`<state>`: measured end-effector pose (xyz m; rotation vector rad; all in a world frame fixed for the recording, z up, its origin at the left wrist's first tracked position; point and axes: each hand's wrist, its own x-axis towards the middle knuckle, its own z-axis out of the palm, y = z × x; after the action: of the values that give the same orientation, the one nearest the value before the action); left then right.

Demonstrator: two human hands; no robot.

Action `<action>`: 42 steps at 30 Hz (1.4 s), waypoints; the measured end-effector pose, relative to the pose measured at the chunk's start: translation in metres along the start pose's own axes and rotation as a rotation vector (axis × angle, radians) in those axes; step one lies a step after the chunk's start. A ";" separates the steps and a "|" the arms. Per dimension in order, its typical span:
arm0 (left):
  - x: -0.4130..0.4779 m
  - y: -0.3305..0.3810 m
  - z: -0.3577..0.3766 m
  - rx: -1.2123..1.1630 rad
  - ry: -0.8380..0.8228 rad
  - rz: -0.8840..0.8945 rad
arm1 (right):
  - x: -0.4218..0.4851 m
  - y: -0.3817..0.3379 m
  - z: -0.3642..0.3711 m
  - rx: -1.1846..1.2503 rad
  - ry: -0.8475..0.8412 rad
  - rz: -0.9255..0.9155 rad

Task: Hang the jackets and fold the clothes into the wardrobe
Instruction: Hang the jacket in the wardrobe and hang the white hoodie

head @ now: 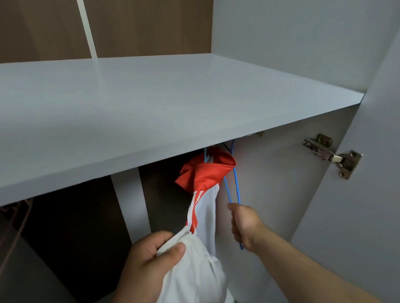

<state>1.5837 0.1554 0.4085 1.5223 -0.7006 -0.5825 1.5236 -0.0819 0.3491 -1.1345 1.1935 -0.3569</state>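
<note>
My left hand (154, 254) clenches bunched white cloth of the jacket (206, 209). My right hand (244, 224), at 3 o'clock of it, is wrapped round a blue hanger (232, 192). The jacket's red hood hangs at 12 o'clock, under the grey shelf (136, 103); the rail is hidden. Risk, as I judge it: my left pull drags the jacket down. Door hinge (331, 154) at 3 o'clock.

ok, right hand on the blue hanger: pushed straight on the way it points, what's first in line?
Probably the white and red jacket, hanging just up-left of the right hand that grips the blue hanger. Depth is unclear from one view, so it could slip past beside the fabric.
</note>
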 end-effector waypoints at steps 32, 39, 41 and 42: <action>0.002 -0.027 0.089 -0.462 0.092 -0.339 | -0.120 0.036 -0.143 -0.372 0.136 -0.498; -0.039 -0.033 0.140 -0.521 0.009 -0.512 | -0.191 0.071 -0.211 -0.019 -0.025 -0.370; -0.059 -0.028 0.158 -0.558 -0.031 -0.519 | -0.213 0.088 -0.232 0.060 -0.100 -0.335; -0.071 -0.025 0.167 -0.575 -0.048 -0.509 | -0.225 0.095 -0.244 0.097 -0.134 -0.315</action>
<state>1.4162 0.0932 0.3681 1.1339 -0.1383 -1.1000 1.1942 0.0050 0.4077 -1.2432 0.8710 -0.5634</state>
